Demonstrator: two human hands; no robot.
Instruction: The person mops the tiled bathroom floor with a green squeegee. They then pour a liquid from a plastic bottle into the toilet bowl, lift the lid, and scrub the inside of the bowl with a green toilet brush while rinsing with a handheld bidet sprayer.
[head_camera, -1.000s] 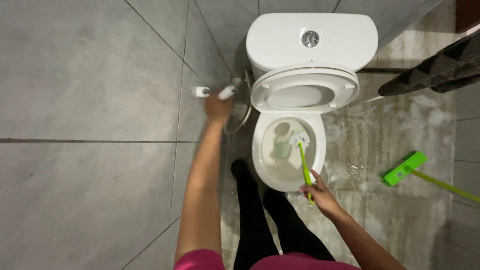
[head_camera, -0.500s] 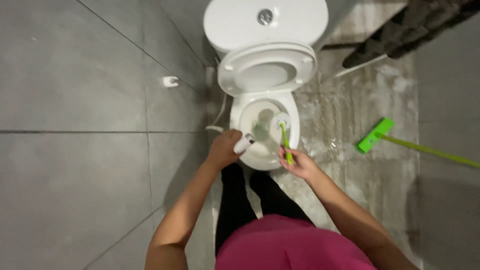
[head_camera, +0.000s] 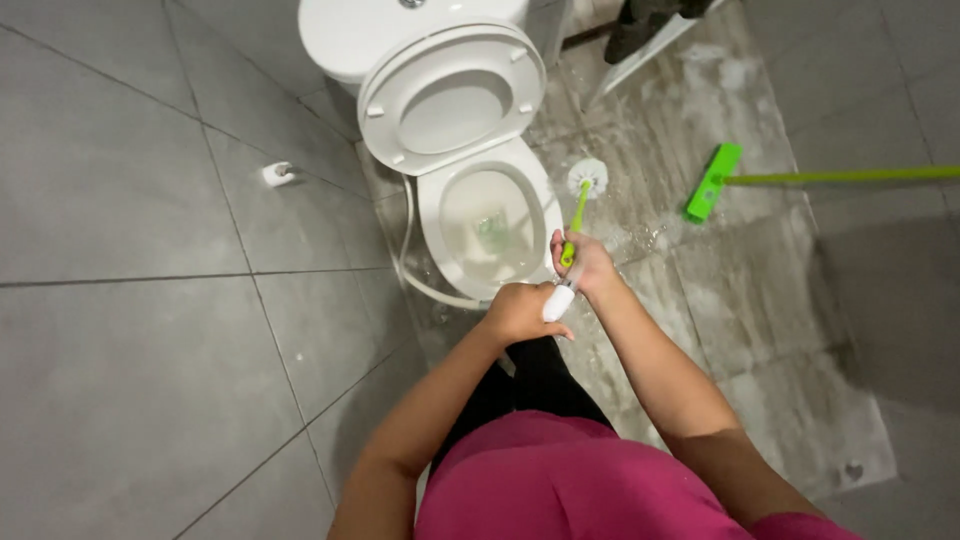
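Toilet (head_camera: 455, 150) sits lid-up ahead of you, green floor scrubber (head_camera: 712, 183) lying off right. Your right hand (head_camera: 585, 265) is clamped on the green toilet brush (head_camera: 581, 203), bristles beside the bowl; left hand (head_camera: 520, 312) grips the white bidet sprayer (head_camera: 557, 302).

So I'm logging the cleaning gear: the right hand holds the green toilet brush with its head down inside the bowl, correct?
Not quite. The right hand does hold the green toilet brush, but the head view shows its white bristle head lifted outside the bowl, over the wet floor beside it.
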